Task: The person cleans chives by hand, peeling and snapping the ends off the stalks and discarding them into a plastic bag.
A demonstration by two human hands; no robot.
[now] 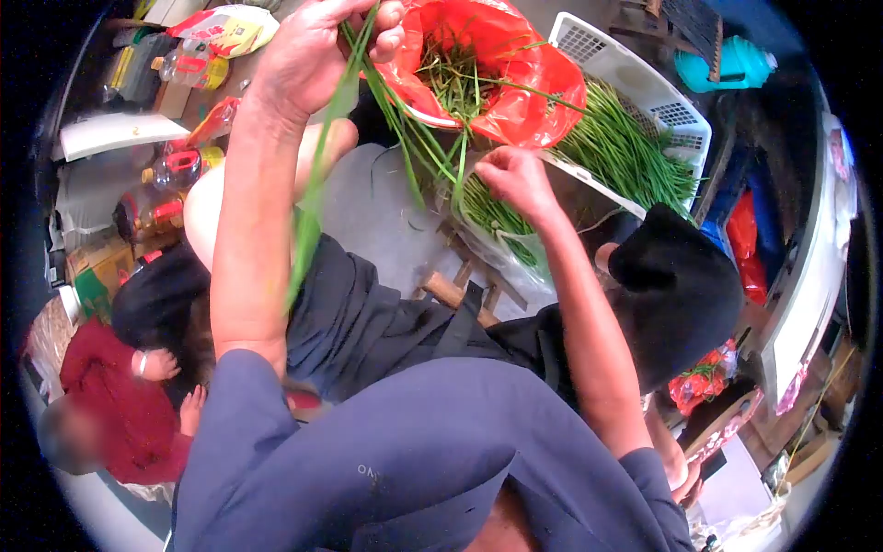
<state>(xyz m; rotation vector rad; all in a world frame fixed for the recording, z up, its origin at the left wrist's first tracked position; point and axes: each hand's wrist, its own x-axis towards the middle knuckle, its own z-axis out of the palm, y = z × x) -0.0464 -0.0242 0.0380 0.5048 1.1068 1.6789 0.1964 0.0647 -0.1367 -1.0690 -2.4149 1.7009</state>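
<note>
My left hand (317,64), raised at the top left, is closed around a few long green garlic chives (398,120). Their leaves hang below it, and one long blurred leaf trails down along my forearm. Lower and to the right, my right hand (520,184) has its fingers pinched together beside the hanging ends; anything between the fingertips is too small to make out. Behind both hands a red plastic bag (543,78) lines a round container and holds loose green and brownish scraps (457,78).
A white crate (635,69) of chives (625,147) stands at the upper right. More chives (497,213) lie in a clear bag below my right hand. Bottles (190,69) and boxes line the left. A person in a dark red top (120,396) sits at lower left.
</note>
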